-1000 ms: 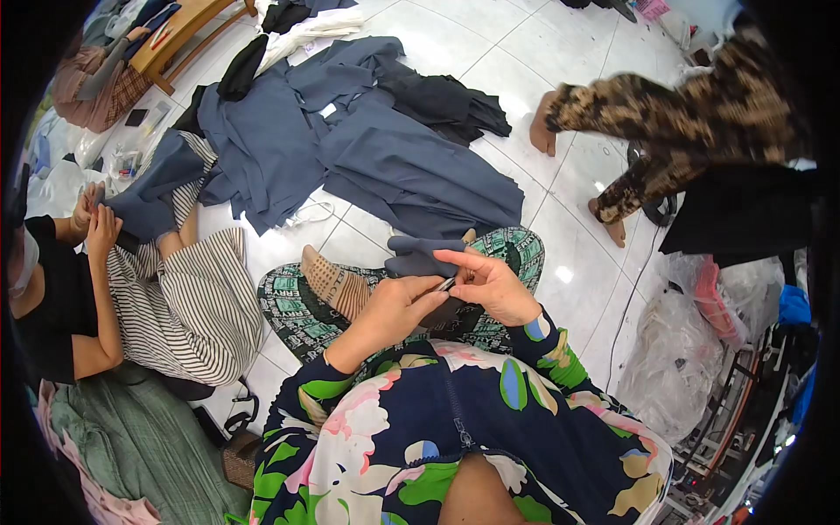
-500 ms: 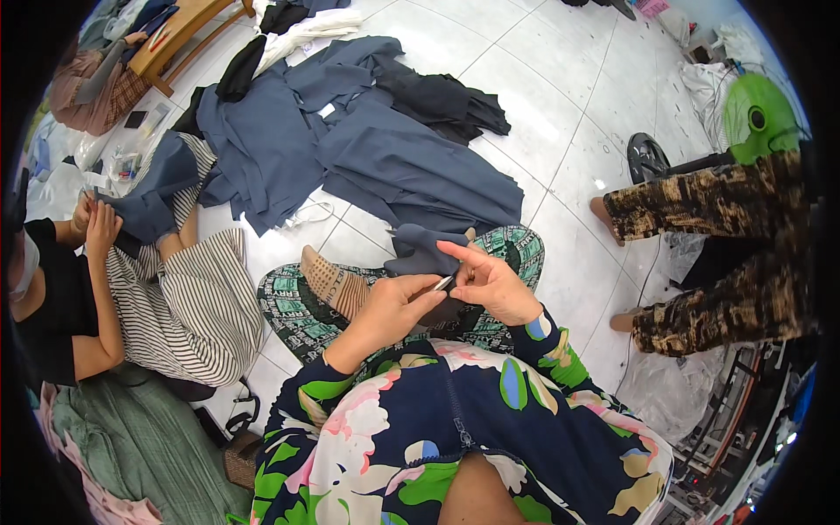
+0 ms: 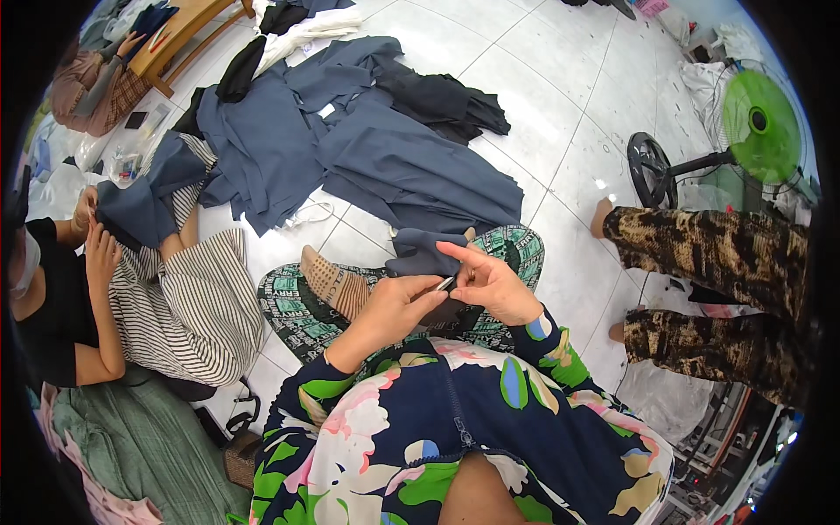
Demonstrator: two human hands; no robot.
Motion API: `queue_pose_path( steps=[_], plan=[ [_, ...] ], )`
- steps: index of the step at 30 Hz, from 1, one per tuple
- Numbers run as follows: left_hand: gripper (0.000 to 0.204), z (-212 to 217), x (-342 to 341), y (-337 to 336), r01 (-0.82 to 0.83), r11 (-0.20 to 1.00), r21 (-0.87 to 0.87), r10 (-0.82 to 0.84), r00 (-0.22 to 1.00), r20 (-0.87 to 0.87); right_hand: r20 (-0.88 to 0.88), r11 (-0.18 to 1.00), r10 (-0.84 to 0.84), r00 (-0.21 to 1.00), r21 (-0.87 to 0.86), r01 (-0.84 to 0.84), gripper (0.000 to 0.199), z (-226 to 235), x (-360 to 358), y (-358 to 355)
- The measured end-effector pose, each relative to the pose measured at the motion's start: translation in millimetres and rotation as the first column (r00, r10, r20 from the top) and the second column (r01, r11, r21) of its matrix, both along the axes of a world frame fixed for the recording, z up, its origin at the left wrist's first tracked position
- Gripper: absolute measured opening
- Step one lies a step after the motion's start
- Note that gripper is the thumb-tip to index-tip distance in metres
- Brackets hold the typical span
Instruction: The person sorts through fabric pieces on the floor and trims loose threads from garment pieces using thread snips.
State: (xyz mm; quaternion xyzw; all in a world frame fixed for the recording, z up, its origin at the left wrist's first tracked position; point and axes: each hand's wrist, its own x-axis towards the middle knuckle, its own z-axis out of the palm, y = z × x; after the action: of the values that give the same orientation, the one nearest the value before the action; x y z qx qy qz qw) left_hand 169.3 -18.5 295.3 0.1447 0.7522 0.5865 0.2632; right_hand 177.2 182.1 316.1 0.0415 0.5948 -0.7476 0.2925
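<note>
Above my lap, my left hand (image 3: 398, 306) pinches a small, slim tool (image 3: 446, 283), silver and dark, between thumb and fingers. Its exact kind is too small to make out. Close by on the right, the thumb and bent fingers of my right hand (image 3: 497, 284) meet at the tool's other end, while the index finger points out to the left. Whatever else those fingertips grip is hidden. A small blue-grey cloth piece (image 3: 420, 252) lies just beyond my hands, over my crossed legs in patterned green-and-black trousers (image 3: 302, 319).
Blue-grey garments (image 3: 385, 149) and black cloth (image 3: 446, 105) spread over the tiled floor ahead. At left, a seated person (image 3: 74, 306) handles blue-grey cloth (image 3: 149, 206). A person's camouflage-trousered legs (image 3: 700, 254) and a green fan (image 3: 757, 122) are at right. A wooden table (image 3: 179, 44) stands far left.
My hands stay almost where they were, still at the small tool. The camouflage-trousered legs have shifted, exposing more of the fan. The seated person's hands and cloth have moved slightly.
</note>
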Motion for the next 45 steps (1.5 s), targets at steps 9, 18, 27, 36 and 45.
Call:
queue_pose_path(
  steps=[9,18,27,36,45],
  plan=[
    [0.028,-4.2,1.4,-0.7,0.037,0.999,0.016,-0.037,0.999,-0.015,0.026,0.999,0.018,0.999,-0.042,-0.016,0.073,1.6,1.6,-1.5],
    [0.028,1.7,0.5,-1.0,0.008,1.0,0.016,-0.008,1.0,0.015,0.004,0.997,0.022,1.0,-0.073,-0.021,0.077,-3.1,2.2,5.3],
    [0.026,3.3,-1.2,1.8,0.057,0.998,-0.004,-0.057,0.998,0.002,0.015,0.997,0.056,0.998,-0.063,-0.055,0.08,-4.5,3.6,2.9],
    [0.026,0.3,3.4,0.4,0.001,0.999,0.038,-0.003,0.999,0.049,-0.017,0.994,0.034,0.999,-0.103,-0.035,0.087,-7.4,4.1,3.8],
    [0.027,-6.1,5.3,0.2,0.039,0.999,0.016,-0.04,0.996,0.079,-0.045,0.993,0.085,0.995,-0.083,-0.089,0.093,-4.4,6.0,0.5]
  ],
)
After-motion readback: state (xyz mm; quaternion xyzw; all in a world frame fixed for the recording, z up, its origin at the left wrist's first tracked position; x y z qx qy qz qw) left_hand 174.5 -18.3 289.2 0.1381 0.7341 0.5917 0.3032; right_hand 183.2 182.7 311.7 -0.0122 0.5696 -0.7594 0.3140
